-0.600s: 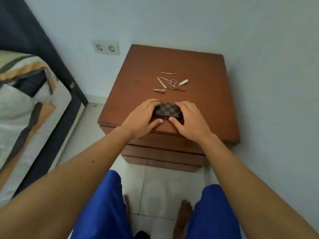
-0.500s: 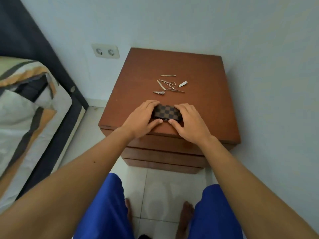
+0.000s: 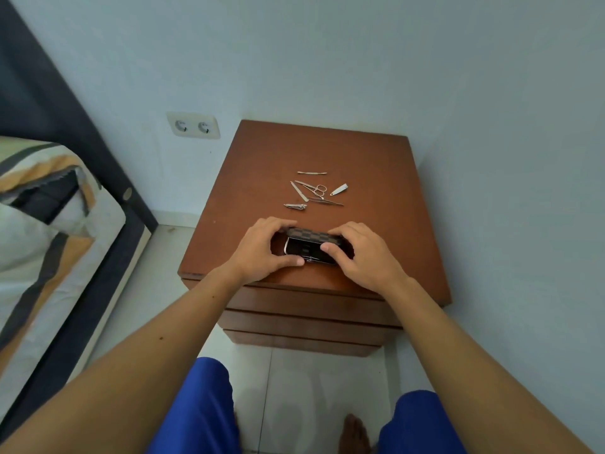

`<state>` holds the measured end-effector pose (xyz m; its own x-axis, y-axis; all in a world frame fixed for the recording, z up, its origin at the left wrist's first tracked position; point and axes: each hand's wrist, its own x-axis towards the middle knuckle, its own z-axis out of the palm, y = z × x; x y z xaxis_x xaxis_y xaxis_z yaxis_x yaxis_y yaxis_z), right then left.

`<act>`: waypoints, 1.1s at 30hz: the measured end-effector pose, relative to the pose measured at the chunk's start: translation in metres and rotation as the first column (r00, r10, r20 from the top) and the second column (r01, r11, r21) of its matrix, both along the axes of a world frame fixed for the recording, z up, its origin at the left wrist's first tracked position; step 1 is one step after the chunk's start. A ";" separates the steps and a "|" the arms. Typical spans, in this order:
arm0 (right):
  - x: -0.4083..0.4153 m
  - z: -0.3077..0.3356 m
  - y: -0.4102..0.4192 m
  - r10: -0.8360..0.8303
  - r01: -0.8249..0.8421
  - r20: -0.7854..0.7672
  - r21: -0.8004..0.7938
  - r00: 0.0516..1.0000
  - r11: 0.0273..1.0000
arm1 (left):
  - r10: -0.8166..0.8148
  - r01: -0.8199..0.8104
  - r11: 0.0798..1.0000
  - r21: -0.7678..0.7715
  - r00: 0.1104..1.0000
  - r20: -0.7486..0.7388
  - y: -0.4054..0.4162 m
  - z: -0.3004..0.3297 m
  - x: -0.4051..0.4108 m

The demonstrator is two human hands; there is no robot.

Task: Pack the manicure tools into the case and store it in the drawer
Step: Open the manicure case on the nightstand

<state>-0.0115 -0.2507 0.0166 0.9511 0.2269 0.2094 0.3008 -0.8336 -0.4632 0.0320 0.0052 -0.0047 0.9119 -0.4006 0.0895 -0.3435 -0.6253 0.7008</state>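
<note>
Gripping case [image 3: 311, 249] ends: left hand [image 3: 262, 249], right hand [image 3: 363, 253], fingers curled over checkered lid, thumbs at front edge.

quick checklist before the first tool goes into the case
1. Case open, checkered lid raised: ok.
2. Left hand and right hand both grip the case, none free to pick: not ok.
3. Tools loose on the nightstand beyond the case, scissors and clippers among them: ok.
4. Slots inside the case free: cannot tell.
5. Drawer open: not ok.
</note>
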 end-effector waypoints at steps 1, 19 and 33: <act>0.003 0.001 -0.001 -0.009 0.009 0.021 0.029 1.000 1.000 | 0.018 -0.018 0.999 -0.026 1.000 -0.018 0.000 0.000 0.000; 0.059 -0.004 -0.001 -0.255 0.239 0.007 0.318 0.967 0.917 | 0.036 -0.031 0.993 -0.116 0.998 0.047 0.002 -0.016 0.001; 0.067 -0.027 -0.007 -0.207 0.199 0.034 0.159 0.978 0.967 | -0.036 0.040 0.998 -0.047 0.996 0.081 0.003 -0.013 0.010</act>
